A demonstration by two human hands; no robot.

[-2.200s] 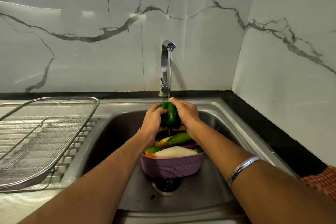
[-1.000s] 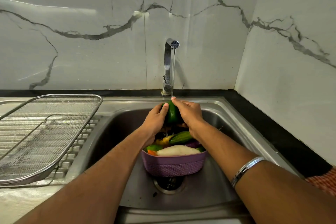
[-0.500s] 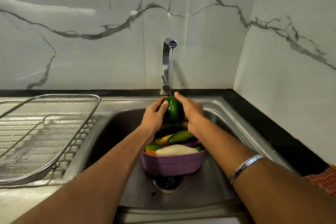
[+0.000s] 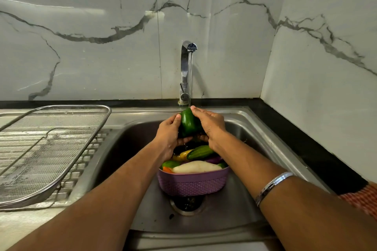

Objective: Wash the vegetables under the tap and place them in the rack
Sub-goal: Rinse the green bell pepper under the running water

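We cup one green pepper (image 4: 189, 123) between left hand (image 4: 168, 135) and right hand (image 4: 210, 124), fingers curled round it, under one tap (image 4: 186, 71); one purple basket (image 4: 192, 183) sits nearer, one rack (image 4: 51, 149) left.

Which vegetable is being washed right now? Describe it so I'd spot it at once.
Find the steel tap at the back of the sink; follow its water stream down. There both hands, left hand and right hand, hold a green bell pepper. Unlike the vegetables lying in the purple basket below, it is lifted up, dark green and blocky.
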